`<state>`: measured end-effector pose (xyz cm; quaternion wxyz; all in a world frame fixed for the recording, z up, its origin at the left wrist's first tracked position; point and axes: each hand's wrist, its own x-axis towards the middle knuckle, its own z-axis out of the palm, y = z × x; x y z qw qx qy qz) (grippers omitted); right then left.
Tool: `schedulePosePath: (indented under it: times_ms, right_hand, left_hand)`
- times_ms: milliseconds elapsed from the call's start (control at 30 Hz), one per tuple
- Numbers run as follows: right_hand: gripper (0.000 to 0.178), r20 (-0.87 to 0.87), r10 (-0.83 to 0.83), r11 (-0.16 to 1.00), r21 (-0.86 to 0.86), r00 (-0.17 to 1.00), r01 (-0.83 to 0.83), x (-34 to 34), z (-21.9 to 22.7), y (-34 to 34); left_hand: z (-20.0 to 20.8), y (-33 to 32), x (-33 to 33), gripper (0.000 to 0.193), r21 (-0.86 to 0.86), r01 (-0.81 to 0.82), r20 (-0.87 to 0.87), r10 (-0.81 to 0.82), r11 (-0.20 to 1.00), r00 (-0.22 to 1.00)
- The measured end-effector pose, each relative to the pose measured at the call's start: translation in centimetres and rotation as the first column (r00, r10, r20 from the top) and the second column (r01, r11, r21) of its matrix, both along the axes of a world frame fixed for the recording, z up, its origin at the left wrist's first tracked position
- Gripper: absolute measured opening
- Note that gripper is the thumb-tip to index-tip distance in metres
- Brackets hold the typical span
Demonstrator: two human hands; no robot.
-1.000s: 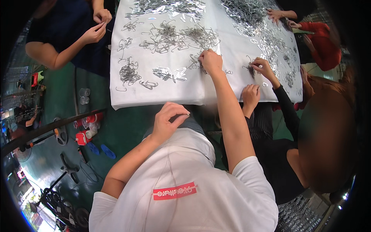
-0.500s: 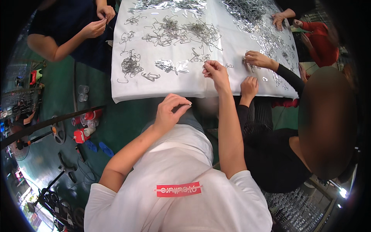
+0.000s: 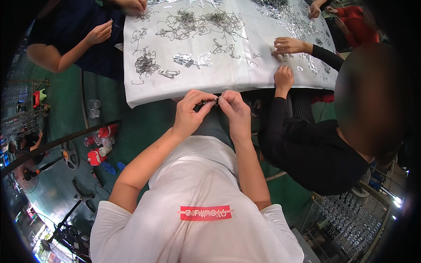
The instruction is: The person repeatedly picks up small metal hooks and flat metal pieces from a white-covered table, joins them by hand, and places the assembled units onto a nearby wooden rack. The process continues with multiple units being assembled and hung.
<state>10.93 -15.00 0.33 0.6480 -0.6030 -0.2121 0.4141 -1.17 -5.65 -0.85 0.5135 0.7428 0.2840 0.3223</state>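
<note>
My left hand (image 3: 190, 113) and my right hand (image 3: 236, 115) meet just off the near edge of the table, each with thumb and forefinger pinched. Between their fingertips is a small metal piece (image 3: 216, 101), too small to make out its exact shape. Beyond my hands lie a little heap of flat silver clips (image 3: 192, 60), a tangle of bent wire hooks (image 3: 146, 64) to its left, and a few loose wire hooks (image 3: 226, 48) to its right.
A white cloth (image 3: 175, 85) covers the table, with larger wire piles (image 3: 201, 24) farther back. To my right a co-worker's hand (image 3: 289, 45) reaches over the cloth; another person's hand (image 3: 101, 33) is at the left. Red containers (image 3: 96, 157) stand on the green floor.
My right hand has come back from the loose wire hooks on the table to meet my left hand. The left hand has moved slightly. The view has shifted a little.
</note>
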Motion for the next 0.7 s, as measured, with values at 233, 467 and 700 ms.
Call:
schedulePosePath:
  times_ms: [233, 467, 700]
  right_hand:
    - [0.006, 0.188, -0.166, 0.977, 0.164, 0.968, 0.136, -0.2, -1.6, 0.5]
    - [0.009, 0.280, -0.166, 0.973, 0.205, 0.945, 0.110, 1.3, -2.3, -0.2]
    - [0.009, 0.282, -0.152, 0.974, 0.206, 0.947, 0.095, 2.2, -3.4, 0.0]
  left_hand:
    - [-1.1, -0.4, 1.0, 0.024, 0.072, -0.017, 0.093, 0.010, 0.997, 0.996]
    - [-7.4, 7.4, 4.3, 0.018, 0.479, -0.152, -0.170, 0.261, 0.865, 0.950]
    - [-10.5, 11.1, 7.5, 0.013, 0.530, -0.045, -0.524, 0.369, 0.847, 0.768]
